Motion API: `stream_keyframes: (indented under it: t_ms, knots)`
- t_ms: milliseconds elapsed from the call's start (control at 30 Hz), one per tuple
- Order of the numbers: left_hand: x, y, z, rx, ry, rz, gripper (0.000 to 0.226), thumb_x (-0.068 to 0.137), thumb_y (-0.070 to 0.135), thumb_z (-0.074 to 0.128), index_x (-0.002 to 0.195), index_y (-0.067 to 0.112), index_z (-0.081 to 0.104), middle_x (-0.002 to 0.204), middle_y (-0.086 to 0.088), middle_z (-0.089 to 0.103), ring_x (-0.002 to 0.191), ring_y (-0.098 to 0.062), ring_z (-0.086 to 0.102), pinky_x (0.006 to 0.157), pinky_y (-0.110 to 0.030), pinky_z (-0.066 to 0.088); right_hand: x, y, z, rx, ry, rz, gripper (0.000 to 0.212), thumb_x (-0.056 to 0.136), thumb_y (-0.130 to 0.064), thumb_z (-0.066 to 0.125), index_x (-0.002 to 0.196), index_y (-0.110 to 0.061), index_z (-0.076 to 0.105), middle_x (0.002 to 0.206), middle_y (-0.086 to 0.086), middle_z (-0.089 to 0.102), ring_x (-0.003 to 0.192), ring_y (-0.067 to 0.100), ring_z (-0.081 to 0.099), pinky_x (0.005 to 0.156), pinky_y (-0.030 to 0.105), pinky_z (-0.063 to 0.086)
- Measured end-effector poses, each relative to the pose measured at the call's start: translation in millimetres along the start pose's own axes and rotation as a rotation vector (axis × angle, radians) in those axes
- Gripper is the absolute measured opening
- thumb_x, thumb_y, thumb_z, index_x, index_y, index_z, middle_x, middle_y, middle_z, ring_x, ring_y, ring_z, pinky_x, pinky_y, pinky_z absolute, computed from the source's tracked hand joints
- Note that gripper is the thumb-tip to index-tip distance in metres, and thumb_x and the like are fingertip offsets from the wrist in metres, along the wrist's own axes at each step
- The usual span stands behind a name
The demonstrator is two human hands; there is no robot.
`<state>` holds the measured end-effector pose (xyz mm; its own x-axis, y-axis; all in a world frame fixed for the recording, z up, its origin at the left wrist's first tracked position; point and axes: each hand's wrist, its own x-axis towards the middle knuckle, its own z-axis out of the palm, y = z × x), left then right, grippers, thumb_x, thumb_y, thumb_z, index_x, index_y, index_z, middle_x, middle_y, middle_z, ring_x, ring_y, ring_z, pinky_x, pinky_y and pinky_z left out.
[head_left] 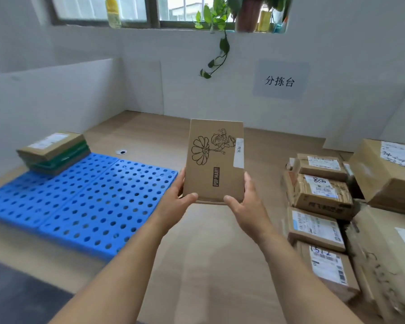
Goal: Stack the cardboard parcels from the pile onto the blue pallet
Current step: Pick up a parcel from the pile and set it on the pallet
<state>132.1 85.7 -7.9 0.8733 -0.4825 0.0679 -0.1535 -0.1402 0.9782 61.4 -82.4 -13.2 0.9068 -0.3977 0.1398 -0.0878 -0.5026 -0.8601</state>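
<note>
Grip was two-handed: my left hand (177, 198) and right hand (247, 203) clasped the parcel (214, 160) by its near corners, long axis running away from me. I held it just right of the blue pallet (91, 195), left hand nearer it; the pile (320, 206) sat farther right of the pallet.

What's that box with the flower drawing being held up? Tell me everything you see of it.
The POP MART parcel is a flat, brown cardboard box. Its face bears a line drawing of a flower and a cartoon figure, POP MART in a dark strip, and a white label near the right edge. It is held up, long side upright, face to the camera, between the blue pallet and the pile. The left hand and right hand grip its lower corners, thumbs on the face.
</note>
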Motion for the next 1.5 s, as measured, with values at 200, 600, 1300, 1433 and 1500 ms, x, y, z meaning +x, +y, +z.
stream_keyframes:
  t_ms: [200,600,1300,1433,1500]
  knots:
    - [-39.9,-23.6,-100.3,0.002,0.075,-0.039,0.069,0.093,0.006,0.050,0.145,0.043,0.021,0.127,0.017,0.056,0.104,0.000,0.059,0.086,-0.014,0.046,-17.8,-49.4,92.7,0.030,-0.054,-0.045,0.075,0.087,-0.016,0.060,0.149,-0.026,0.019,0.137,-0.006,0.050,0.123,0.013,0.048,0.105,0.036,0.040]
    - [-122.0,-72.1,-281.3,0.035,0.197,-0.109,0.071,0.092,0.011,0.054,0.149,0.036,0.019,0.136,0.012,0.050,0.117,-0.004,0.052,0.105,-0.032,0.040,-64.4,-138.3,263.7,0.061,-0.216,-0.100,0.069,0.091,-0.019,0.058,0.147,-0.030,0.018,0.129,-0.010,0.055,0.113,0.011,0.055,0.101,0.033,0.043]
    - [-136.1,-145.1,-500.3,0.091,0.376,-0.266,0.071,0.086,0.016,0.059,0.148,0.029,0.026,0.141,0.006,0.047,0.126,-0.012,0.047,0.112,-0.038,0.033,-32.4,-214.7,487.7,0.041,-0.409,-0.101,0.068,0.092,-0.026,0.058,0.147,-0.025,0.019,0.135,-0.004,0.048,0.118,0.017,0.049,0.100,0.034,0.041]
    - [-115.6,-150.5,-535.0,0.097,0.355,-0.306,0.068,0.091,0.007,0.056,0.149,0.025,0.023,0.142,0.003,0.046,0.126,-0.011,0.046,0.108,-0.027,0.033,-14.4,-227.8,518.7,0.026,-0.395,-0.068,0.067,0.092,-0.028,0.058,0.147,-0.024,0.019,0.135,-0.004,0.049,0.117,0.017,0.050,0.098,0.032,0.041]
    - [-104.6,-154.1,-550.4,0.096,0.351,-0.312,0.069,0.091,0.006,0.055,0.149,0.024,0.023,0.143,0.003,0.045,0.128,-0.011,0.045,0.109,-0.028,0.031,-3.8,-233.3,532.6,0.030,-0.383,-0.059,0.068,0.092,-0.029,0.059,0.147,-0.025,0.020,0.135,-0.003,0.049,0.118,0.017,0.050,0.100,0.035,0.042]
